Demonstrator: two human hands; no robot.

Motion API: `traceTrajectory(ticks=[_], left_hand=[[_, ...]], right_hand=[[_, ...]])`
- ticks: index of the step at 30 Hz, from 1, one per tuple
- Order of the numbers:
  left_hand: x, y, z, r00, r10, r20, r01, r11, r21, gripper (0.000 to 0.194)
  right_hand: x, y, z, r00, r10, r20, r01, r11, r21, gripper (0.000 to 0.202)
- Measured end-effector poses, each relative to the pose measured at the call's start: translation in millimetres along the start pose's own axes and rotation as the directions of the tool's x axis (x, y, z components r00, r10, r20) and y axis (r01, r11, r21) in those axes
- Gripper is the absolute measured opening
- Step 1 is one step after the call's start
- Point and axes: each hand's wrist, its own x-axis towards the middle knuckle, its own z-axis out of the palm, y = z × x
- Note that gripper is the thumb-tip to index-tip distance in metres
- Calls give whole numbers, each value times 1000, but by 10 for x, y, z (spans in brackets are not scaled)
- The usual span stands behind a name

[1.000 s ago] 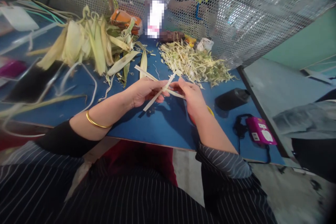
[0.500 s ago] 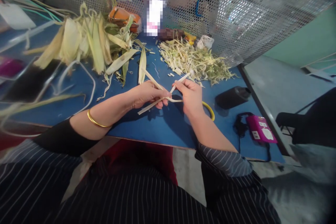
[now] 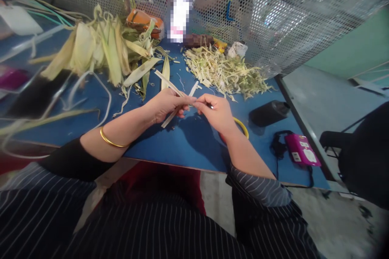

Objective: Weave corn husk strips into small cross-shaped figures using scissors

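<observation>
Pale corn husk strips (image 3: pixel 169 81) cross one another in my left hand (image 3: pixel 170 107), which is closed on them over the blue tabletop. Their ends stick out above and below my fingers. My right hand (image 3: pixel 216 112) is closed in a pinch, its fingertips meeting the left thumb where the strips come together. What lies between the right fingertips is mostly hidden; it appears to be a strip's end. Behind my hands lies a loose corn husk piece (image 3: pixel 165 73). A yellow ring-shaped thing (image 3: pixel 242 128) shows partly behind my right wrist.
Whole corn husks (image 3: pixel 83 48) are heaped at left, beside an orange pouch (image 3: pixel 145 22). Shredded husk (image 3: pixel 225 68) is piled at the back. To the right are a black bottle (image 3: pixel 270 112) and a magenta box (image 3: pixel 303 149). A perforated metal screen (image 3: pixel 282 20) stands behind the table.
My right hand has drawn in to meet the left fingertips. The strip end it held up now leans free behind the hands, and the bent loop between them is no longer visible.
</observation>
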Motion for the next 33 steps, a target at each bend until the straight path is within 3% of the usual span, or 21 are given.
traceTrajectory(ticks=[14,21,26,29,33], left_hand=[[-32,85,-29,999,-40,32,37,994,105,13],[-40,108,-38,999,-9,33,10,999,-32,22],[-18,75,-35,992,-43,119,50,997,-56,24],[-18,29,-13,986,-43,160,42,999,14,24],[-20,-20,17,988,-33,154,19,996,88,23]], right_hand=[[-10,-10,-204,999,1,33,-1,1000,10,23],[-6,-29,-222,996,86,40,-88,994,70,27],[1,24,-106,979,195,55,-203,937,286,35],[6,80,5,973,228,28,-217,870,443,30],[14,131,85,964,265,-12,-220,824,522,25]])
